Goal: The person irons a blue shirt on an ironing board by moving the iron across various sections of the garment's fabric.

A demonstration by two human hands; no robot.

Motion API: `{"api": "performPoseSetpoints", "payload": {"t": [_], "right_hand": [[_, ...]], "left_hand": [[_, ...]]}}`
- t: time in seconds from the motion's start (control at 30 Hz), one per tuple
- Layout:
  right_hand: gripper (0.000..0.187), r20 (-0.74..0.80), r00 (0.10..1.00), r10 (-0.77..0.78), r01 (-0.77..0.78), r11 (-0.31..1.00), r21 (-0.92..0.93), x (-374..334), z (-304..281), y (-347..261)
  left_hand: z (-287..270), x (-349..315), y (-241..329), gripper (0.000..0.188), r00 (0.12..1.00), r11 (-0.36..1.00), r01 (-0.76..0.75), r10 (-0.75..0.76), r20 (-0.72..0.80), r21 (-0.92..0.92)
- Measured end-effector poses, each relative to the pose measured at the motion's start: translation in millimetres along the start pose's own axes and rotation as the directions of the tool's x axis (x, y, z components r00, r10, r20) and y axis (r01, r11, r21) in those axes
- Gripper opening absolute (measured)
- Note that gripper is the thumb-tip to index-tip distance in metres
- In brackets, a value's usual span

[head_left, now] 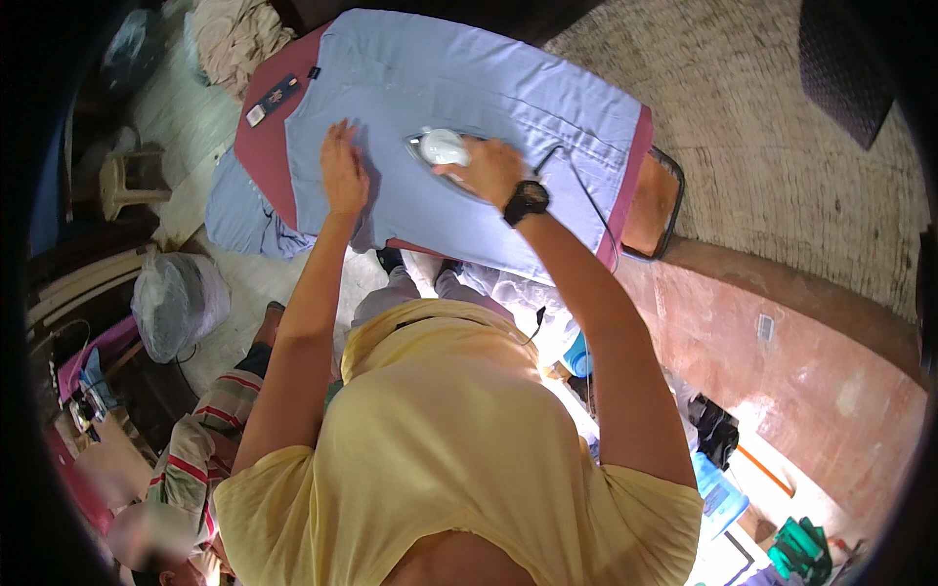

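Note:
A light blue garment [410, 78] lies spread over a maroon ironing board [262, 161]. My right hand [496, 168], with a black watch on its wrist, is wrapped round the handle of a white clothes iron [445, 147]. The iron's soleplate sits on the middle of the cloth, its tip toward the left. From its back end a dark cord [584, 186] runs over the cloth to the right edge. My left hand [344, 174] is open, fingers stretched out, at the garment's left part. A loose fold of the garment hangs over the near edge beside that wrist.
A narrow dark item with a pale end [273, 101] lies on the board's left end. Beige cloth [239, 44] is heaped beyond it. A small stool [134, 183] and a clear plastic bag [178, 303] stand left. Another person in striped clothes [200, 439] is at lower left.

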State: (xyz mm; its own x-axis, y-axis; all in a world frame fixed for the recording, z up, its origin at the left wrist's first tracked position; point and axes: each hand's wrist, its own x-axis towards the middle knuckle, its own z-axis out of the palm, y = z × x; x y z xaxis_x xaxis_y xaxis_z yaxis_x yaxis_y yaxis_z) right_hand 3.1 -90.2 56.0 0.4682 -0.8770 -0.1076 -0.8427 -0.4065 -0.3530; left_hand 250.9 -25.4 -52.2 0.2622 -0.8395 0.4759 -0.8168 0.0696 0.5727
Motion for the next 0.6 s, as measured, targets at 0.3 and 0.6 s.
{"api": "performPoseSetpoints", "payload": {"t": [0.3, 0.6], "right_hand": [[0.069, -0.061, 0.970, 0.237, -0.231, 0.968, 0.097, -106.2, -62.6, 193.4], [0.072, -0.021, 0.957, 0.289, -0.290, 0.954, -0.075, -103.1, -62.0, 185.3]], "left_hand": [[34.3, -8.7, 26.4, 0.056, 0.942, 0.945, -0.199, 0.112, 0.315, 0.259], [36.3, -11.5, 28.7, 0.055, 0.944, 0.934, -0.208, 0.115, 0.309, 0.289]]}}
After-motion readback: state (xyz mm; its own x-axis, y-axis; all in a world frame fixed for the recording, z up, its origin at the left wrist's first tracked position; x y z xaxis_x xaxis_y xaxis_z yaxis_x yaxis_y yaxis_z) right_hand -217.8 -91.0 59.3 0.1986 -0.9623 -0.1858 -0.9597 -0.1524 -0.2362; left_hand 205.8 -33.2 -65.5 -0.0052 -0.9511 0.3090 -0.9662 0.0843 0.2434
